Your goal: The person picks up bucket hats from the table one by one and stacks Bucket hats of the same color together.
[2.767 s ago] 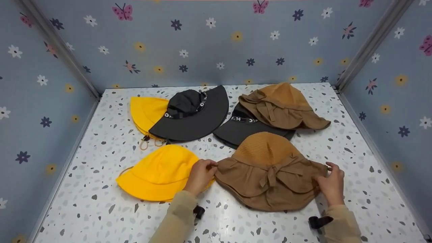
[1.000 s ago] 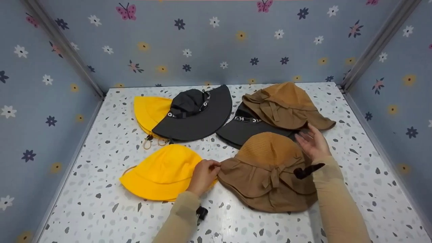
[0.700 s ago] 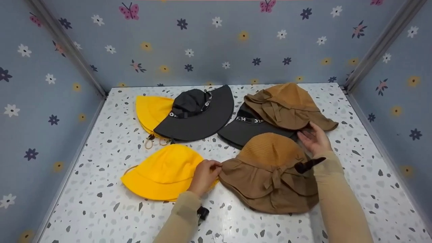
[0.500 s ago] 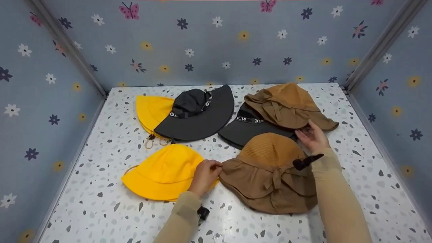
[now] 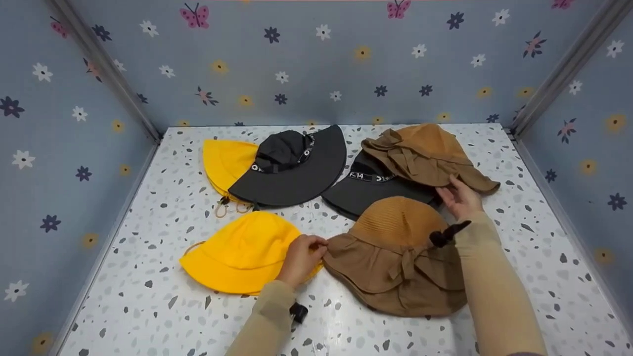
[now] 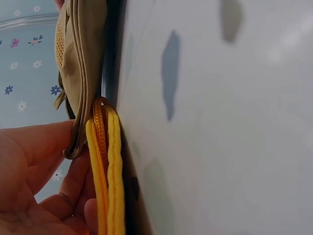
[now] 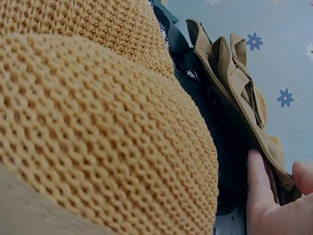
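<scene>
At the front right lies a brown sun hat point(image 5: 400, 222) with a woven crown and a bow. My left hand point(image 5: 300, 258) pinches the left edge of its brim, above the right side of a yellow bucket hat point(image 5: 237, 252). In the left wrist view the yellow brim point(image 6: 115, 171) with its cord lies close beside that brown brim point(image 6: 78, 88). My right hand point(image 5: 462, 199) reaches over to a second brown hat point(image 5: 430, 148) at the back right. Its thumb and fingers pinch the front brim, seen edge-on in the right wrist view.
A black wide-brimmed hat point(image 5: 366, 193) lies partly under the back brown hat. Another black hat point(image 5: 306, 183) overlaps a yellow hat point(image 5: 222, 160) with a cord at the back left. Flowered panels point(image 5: 316, 64) enclose the speckled table point(image 5: 148, 237) at the back and sides.
My right hand has let go of the front brown hat's right edge, moved back and taken the rear brown hat's brim. My left hand keeps its pinch on the front hat.
</scene>
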Motion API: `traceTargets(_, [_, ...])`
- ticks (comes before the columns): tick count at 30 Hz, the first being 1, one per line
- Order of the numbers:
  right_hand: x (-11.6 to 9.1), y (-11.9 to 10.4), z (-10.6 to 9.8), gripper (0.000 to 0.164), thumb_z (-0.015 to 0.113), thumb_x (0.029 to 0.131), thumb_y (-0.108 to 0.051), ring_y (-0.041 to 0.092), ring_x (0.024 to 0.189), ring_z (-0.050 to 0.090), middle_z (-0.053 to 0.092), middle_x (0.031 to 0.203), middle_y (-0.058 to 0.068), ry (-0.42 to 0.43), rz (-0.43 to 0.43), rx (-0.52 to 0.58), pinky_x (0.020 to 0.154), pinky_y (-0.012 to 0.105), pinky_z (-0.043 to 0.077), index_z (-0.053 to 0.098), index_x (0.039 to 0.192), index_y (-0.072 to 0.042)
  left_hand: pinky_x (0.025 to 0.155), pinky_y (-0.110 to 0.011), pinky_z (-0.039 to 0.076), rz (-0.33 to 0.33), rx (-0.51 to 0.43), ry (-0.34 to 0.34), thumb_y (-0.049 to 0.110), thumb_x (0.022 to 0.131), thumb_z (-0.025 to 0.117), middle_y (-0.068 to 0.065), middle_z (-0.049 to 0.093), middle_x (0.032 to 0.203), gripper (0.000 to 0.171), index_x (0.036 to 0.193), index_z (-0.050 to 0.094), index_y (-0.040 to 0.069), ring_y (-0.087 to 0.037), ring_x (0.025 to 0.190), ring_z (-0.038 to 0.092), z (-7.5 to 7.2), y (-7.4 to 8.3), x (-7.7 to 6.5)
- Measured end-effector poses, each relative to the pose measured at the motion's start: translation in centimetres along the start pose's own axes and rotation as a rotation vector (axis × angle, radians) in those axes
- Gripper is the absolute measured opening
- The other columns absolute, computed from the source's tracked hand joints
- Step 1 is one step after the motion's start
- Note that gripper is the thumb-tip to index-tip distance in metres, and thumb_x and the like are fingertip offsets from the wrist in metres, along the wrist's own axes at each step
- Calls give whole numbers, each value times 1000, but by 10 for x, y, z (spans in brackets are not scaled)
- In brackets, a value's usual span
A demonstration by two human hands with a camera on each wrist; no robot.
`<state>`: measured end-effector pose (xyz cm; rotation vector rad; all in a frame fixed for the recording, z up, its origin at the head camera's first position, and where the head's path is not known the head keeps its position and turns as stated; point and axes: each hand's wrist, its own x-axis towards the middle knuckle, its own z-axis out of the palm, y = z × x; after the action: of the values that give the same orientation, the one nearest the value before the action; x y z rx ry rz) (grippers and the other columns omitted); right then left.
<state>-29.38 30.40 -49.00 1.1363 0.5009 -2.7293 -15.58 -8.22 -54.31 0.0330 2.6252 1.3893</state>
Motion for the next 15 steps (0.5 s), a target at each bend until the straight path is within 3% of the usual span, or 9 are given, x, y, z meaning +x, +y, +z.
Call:
traceTargets(4, [2,1,-3,52,64,88,10,15,127,53,58,115,8,-19,16,-7,106,38,47,52,130,-18,90,-37,50,-12,-2,-1,13,96,65,-6,65,105,13,105,74,13,-19,95,57,0,0,1])
traceTargets(7, [2,3,-5,43,63,88,12,20,121,57,59,108,12,-45,27,18,109,38,45,53,122,-12,90,-36,51,-24,-8,-7,13,96,65,-5,67,105,13,105,74,13,-18,95,58,1,0,2])
traceTargets(11, [1,5,-5,53,59,89,14,18,131,51,57,116,9,-90,12,55,112,37,41,49,131,-16,89,-35,53,-48,-17,-19,13,96,65,-4,67,106,13,106,74,13,-18,94,57,1,1,2])
traceTargets(15, [0,9,-4,75,54,91,17,16,140,41,48,143,3,-143,-24,43,111,38,41,37,150,-27,90,-36,52,-54,-18,-19,13,96,65,-5,66,107,13,106,74,13,-19,95,57,1,1,2])
